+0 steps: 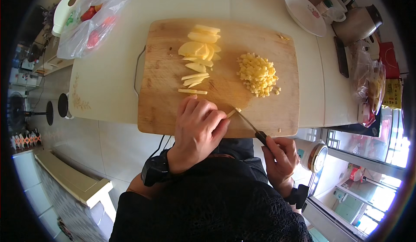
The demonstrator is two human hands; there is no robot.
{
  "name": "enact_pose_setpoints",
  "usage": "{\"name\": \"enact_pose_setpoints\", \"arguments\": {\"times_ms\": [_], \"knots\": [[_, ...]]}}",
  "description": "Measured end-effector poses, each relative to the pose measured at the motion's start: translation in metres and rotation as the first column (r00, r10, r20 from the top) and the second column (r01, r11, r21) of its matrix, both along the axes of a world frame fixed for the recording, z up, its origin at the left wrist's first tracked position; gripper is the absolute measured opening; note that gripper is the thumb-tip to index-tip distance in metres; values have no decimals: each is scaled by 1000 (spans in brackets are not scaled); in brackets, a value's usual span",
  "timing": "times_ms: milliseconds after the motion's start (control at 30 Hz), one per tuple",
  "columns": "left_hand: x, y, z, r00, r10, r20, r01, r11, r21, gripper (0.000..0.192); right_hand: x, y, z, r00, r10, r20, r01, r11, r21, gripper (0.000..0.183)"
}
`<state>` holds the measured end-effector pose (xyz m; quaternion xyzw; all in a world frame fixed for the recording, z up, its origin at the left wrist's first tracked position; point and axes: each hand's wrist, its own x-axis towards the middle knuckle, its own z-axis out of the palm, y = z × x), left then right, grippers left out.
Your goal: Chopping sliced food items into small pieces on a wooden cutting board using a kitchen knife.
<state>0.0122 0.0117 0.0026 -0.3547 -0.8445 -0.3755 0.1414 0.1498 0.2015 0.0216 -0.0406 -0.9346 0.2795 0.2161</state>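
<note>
My right hand (282,159) grips the black handle of a kitchen knife (249,124). The blade meets the end of a pale yellow stick (231,113), which looks like potato. Fingertips of my left hand (200,128) pin that stick on the wooden cutting board (162,112). Above the left hand lie loose sticks (195,78), and higher up a fanned group of slices (198,50). A heap of small dice (257,74) sits on the board's right side, with a few cubes loose at its edge.
A white oval plate (305,12) and a steel kettle (357,25) stand at the back right, near a dark flat object (341,56) and plastic packages (370,79). At the back left lies a plastic bag with red items (94,27). The board overhangs the table's (110,89) front edge.
</note>
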Motion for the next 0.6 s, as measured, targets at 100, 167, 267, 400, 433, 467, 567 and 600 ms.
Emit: {"name": "enact_pose_setpoints", "arguments": {"times_ms": [100, 167, 267, 400, 433, 467, 567, 600], "knots": [[1, 1, -2, 1000, 13, 9, -13, 1000, 7, 22, -3, 2, -3, 999, 26, -44, -23, 997, 79, 37], [0, 1, -1, 1000, 7, 11, -7, 1000, -1, 21, -3, 2, -5, 998, -16, -64, 20, 997, 74, 37], [1, -1, 0, 1000, 4, 20, -4, 1000, -10, 21, -1, 2, -3, 996, -45, -75, 50, 996, 69, 37], [2, -3, -4, 1000, 1, 28, -1, 1000, 9, 23, 0, 0, 0, 996, 12, -93, -5, 997, 77, 37], [2, -3, -3, 1000, 1, 28, -1, 1000, 9, 23, 0, -1, 0, 995, 18, -96, -10, 997, 79, 37], [2, -3, -3, 1000, 0, 23, 0, 1000, 11, 23, 0, -1, 0, 995, 24, -100, -16, 997, 82, 37], [2, -2, -3, 1000, -2, 13, 2, 1000, 11, 22, 0, -2, -1, 996, 23, -82, -16, 997, 79, 36], [2, -2, -3, 1000, -3, 9, 3, 1000, 10, 21, 0, -3, -2, 996, 22, -81, -15, 997, 79, 36]]}}
